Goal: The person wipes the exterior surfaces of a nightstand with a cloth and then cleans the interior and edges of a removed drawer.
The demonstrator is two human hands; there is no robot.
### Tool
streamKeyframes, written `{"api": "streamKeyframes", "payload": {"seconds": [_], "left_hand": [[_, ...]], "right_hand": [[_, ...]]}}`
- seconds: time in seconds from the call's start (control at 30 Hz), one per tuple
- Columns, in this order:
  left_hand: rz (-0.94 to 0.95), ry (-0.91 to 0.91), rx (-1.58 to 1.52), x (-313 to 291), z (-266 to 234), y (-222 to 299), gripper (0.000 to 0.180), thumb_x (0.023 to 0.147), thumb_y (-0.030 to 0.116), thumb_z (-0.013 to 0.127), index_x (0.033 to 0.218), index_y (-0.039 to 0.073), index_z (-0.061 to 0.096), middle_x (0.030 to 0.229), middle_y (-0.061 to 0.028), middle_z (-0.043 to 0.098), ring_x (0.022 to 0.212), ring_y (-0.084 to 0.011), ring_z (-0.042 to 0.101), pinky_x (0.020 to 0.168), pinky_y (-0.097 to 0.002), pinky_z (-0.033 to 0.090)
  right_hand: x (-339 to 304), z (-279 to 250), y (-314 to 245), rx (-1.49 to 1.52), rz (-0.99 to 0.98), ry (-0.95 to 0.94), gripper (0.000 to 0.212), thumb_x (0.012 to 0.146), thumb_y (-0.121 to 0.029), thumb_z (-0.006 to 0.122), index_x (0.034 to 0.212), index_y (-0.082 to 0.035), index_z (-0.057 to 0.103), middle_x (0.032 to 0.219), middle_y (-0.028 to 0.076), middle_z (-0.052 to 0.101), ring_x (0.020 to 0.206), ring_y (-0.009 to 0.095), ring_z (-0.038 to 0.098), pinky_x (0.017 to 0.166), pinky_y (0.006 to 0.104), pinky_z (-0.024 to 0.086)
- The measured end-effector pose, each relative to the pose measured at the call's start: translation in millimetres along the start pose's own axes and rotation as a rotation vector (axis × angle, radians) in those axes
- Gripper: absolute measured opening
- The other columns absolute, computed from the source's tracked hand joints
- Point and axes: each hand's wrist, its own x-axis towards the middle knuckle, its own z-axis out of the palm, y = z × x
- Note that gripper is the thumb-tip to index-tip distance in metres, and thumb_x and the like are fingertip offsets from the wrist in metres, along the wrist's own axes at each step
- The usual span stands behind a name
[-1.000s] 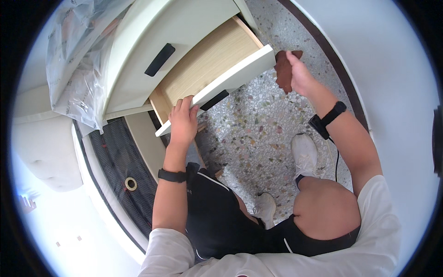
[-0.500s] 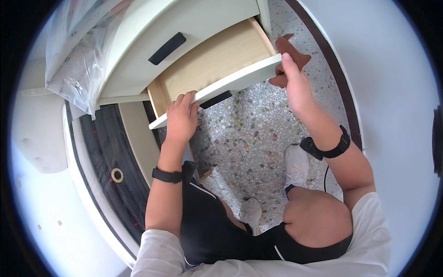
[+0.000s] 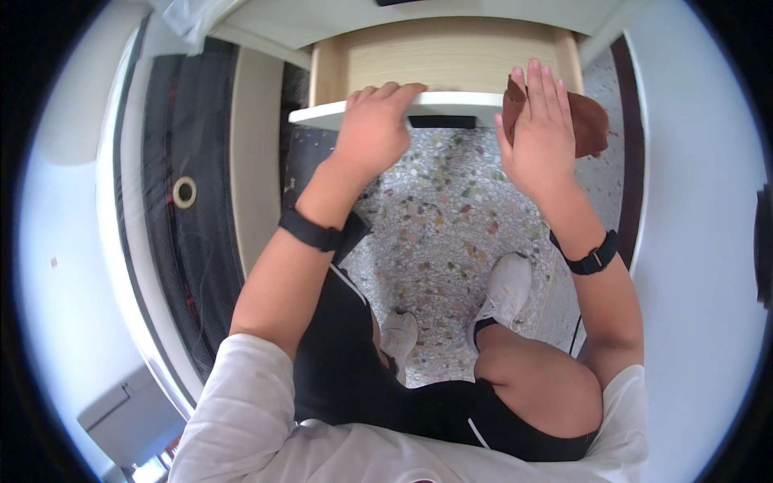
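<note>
A pale drawer front with a black handle stands pulled out of a cream cabinet. My left hand hooks its bent fingers over the top edge, left of the handle. At the right end my right hand keeps a brown cloth under its palm against the drawer front. The right fingers lie long and nearly straight, and cloth shows on both sides of them. Inside the drawer, the bare wooden bottom is visible.
To the left stands a dark panel with a round ring, beside clear plastic wrapping. A pale wall rises on the right. Below is speckled floor with my white shoes. A grey box sits lower left.
My view has turned, so the drawer now looks nearly level. My right hand has flattened over the cloth. My left hand stays on the drawer's edge, now closer to the handle.
</note>
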Motion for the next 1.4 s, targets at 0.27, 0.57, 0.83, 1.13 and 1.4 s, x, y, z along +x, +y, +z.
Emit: {"api": "streamKeyframes", "payload": {"seconds": [0.27, 0.57, 0.83, 1.13, 1.4], "left_hand": [[-0.17, 0.043, 0.122, -21, -16, -36, 0.048, 0.092, 0.024, 0.063, 0.138, 0.019, 0.054, 0.131, -0.0107, 0.06, 0.125, -0.0341, 0.053, 0.107, -0.0459, 0.038], [-0.838, -0.132, -0.337, -50, -51, -98, 0.052, 0.094, 0.017, 0.064, 0.143, 0.003, 0.048, 0.124, -0.0228, 0.063, 0.12, -0.0283, 0.059, 0.101, -0.0352, 0.046], [-0.834, 0.037, -0.687, -63, -43, -113, 0.061, 0.089, -0.012, 0.043, 0.149, -0.001, 0.038, 0.143, -0.0212, 0.052, 0.128, -0.0278, 0.055, 0.106, -0.0343, 0.043], [-0.894, 0.028, -0.957, -71, -55, -113, 0.056, 0.09, -0.01, 0.04, 0.145, -0.001, 0.045, 0.135, -0.0152, 0.059, 0.122, -0.0222, 0.058, 0.103, -0.0326, 0.046], [-0.741, -0.019, -0.78, -69, -49, -130, 0.054, 0.088, -0.007, 0.052, 0.139, 0.009, 0.054, 0.131, -0.0079, 0.061, 0.113, -0.019, 0.06, 0.097, -0.0292, 0.047]], "right_hand": [[7, -1, -7, 0.21, -0.079, 0.041, 0.057, 0.098, -0.029, 0.056, 0.147, -0.002, 0.043, 0.154, 0.019, 0.041, 0.145, 0.033, 0.035, 0.121, 0.0472, 0.025], [-19, -13, -8, 0.173, 0.076, 0.004, 0.064, 0.091, -0.013, 0.064, 0.149, -0.002, 0.04, 0.156, 0.02, 0.036, 0.146, 0.038, 0.031, 0.122, 0.0516, 0.02], [30, 29, -92, 0.456, -0.189, -0.004, 0.076, 0.081, -0.004, 0.069, 0.151, -0.003, 0.038, 0.157, 0.02, 0.035, 0.149, 0.034, 0.028, 0.124, 0.0485, 0.016], [87, 83, -223, 0.319, -0.64, 0.161, 0.056, 0.095, -0.019, 0.038, 0.141, 0.012, 0.044, 0.15, 0.026, 0.044, 0.144, 0.034, 0.038, 0.123, 0.0453, 0.021], [64, 51, -153, 0.298, -0.53, 0.134, 0.052, 0.094, -0.015, 0.044, 0.142, 0.003, 0.048, 0.149, 0.019, 0.048, 0.14, 0.029, 0.044, 0.121, 0.0412, 0.028]]}}
